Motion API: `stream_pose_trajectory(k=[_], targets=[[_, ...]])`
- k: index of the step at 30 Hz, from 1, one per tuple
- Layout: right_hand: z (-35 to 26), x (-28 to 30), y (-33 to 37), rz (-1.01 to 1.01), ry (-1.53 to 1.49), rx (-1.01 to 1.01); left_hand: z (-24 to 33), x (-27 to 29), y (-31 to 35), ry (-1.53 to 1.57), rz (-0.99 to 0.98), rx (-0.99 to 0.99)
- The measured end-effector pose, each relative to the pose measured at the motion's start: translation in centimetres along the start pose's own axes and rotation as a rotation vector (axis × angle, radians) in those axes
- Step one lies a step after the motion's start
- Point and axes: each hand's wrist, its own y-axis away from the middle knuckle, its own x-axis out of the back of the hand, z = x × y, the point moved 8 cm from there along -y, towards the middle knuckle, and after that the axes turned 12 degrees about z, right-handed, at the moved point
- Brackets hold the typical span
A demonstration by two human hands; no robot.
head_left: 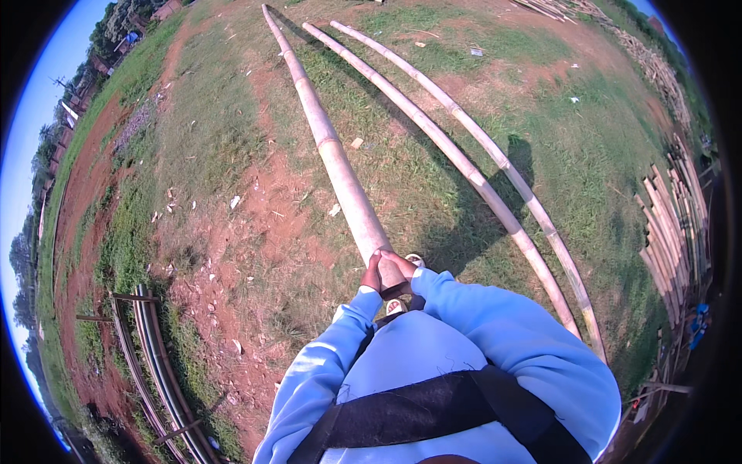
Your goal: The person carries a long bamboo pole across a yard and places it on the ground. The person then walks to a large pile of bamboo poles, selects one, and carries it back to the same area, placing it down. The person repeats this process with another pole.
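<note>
A long, pale bamboo pole stretches away from me, its near end in front of my body. My left hand grips the pole's left side close to that end. On the other side my right hand is closed round it, the thumbs nearly meeting on top. The fingers beneath the pole are hidden. Two more bamboo poles lie on the grass to the right, a middle pole and an outer pole, side by side and apart from the held one.
My sandalled foot shows just below the hands. At the right edge lies a stack of cut poles. Darker poles rest on a low wooden rack at lower left. Litter dots the grass and red soil.
</note>
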Motion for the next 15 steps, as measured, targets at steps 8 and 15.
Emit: stream_pose_trajectory(k=[8,15], targets=[[4.7,0.1,5.0,0.109,-0.035,0.051,-4.3,1.3,4.3,0.114,0.013,0.039],[9.0,5.8,10.6,0.073,0.011,0.032,-10.0,-2.6,11.3,0.053,0.009,0.083]])
